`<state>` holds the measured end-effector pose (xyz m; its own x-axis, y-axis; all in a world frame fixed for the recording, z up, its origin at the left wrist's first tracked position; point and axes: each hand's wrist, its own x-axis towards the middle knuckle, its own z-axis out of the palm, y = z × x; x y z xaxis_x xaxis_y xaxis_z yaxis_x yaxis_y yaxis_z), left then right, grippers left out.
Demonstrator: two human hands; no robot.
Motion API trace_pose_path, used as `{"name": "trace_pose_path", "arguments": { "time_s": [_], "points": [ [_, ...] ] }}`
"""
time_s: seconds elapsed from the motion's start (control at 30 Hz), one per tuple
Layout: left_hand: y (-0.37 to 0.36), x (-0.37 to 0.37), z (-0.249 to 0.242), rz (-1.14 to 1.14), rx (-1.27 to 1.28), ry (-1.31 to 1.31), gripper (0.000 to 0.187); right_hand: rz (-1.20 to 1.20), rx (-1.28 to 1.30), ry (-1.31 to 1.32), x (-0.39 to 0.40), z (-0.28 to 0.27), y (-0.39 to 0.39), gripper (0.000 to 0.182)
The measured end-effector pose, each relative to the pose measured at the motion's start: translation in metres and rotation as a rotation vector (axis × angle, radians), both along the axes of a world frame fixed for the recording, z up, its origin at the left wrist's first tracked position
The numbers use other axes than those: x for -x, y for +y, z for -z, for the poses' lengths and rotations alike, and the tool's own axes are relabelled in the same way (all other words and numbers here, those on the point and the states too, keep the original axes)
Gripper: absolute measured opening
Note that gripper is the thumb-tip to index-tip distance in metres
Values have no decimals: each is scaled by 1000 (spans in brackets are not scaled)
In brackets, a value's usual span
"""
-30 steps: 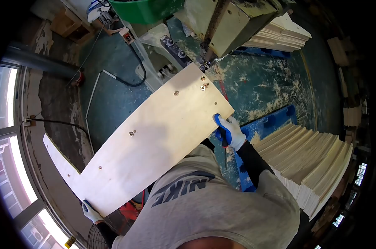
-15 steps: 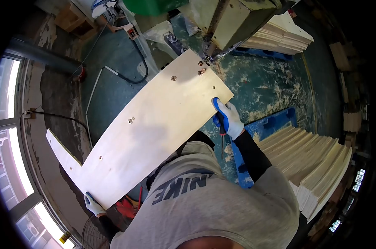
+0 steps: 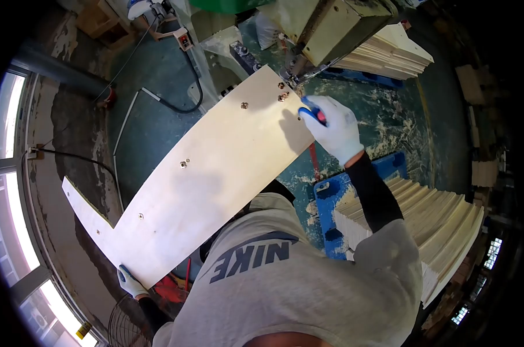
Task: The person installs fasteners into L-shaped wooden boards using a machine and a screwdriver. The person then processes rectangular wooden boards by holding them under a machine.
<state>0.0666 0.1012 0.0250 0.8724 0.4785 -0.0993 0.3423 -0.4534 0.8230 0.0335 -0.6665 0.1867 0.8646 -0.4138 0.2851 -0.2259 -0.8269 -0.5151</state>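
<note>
A long, pale plywood panel (image 3: 215, 162) with a curved edge and a notched lower-left end spans the view. Several metal fittings (image 3: 244, 106) sit in it, with a cluster near the upper right corner. My left hand (image 3: 130, 282), in a blue-and-white glove, grips the panel's lower edge, thumb on top. Over the panel's right end is my gloved right hand (image 3: 334, 127), closed around a screwdriver (image 3: 321, 117). Only the red end of its handle shows; the shaft is hidden. Beside the fingers lies a small hole in the panel.
A machine head (image 3: 348, 29) stands just beyond the panel's far end. Stacked plywood sheets (image 3: 424, 231) rest on a blue pallet (image 3: 325, 217) at right, with another stack (image 3: 389, 52) behind. A black hose (image 3: 186, 110) hangs at left; windows (image 3: 13, 222) line that side.
My right hand has risen from the panel's right edge to above its surface, turning the screwdriver so its shaft no longer shows. The left hand keeps its hold; the panel has barely shifted.
</note>
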Motion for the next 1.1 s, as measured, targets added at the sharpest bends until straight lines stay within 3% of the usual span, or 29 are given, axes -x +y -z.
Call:
{"name": "trace_pose_path", "arguments": {
  "time_s": [0.07, 0.17, 0.3, 0.43, 0.63, 0.87, 0.97, 1.1],
  "points": [
    [0, 0, 2, 0, 5, -2, 45, -62, 110, 278, -25, -8, -3, 30],
    [-14, 2, 0, -10, 3, -6, 45, -171, 378, 263, -52, 16, -15, 37],
    [-18, 5, -1, -5, 3, 0, 44, -221, 527, 663, -80, 3, -17, 43],
    [-9, 11, 10, 2, -41, 16, 43, -298, 638, 791, -98, 0, -9, 30],
    [-8, 14, 17, -30, 19, -7, 43, -273, 623, 722, -98, 9, -16, 23],
    [-12, 15, 17, -26, 3, -14, 42, -289, 368, 273, -57, 25, -40, 20],
    [-17, 15, 9, -25, 4, -14, 42, -215, 252, 342, -48, 23, -42, 22],
    [-14, 14, 10, 5, 2, -7, 43, -187, 281, 335, -53, 16, -26, 32]
  ]
}}
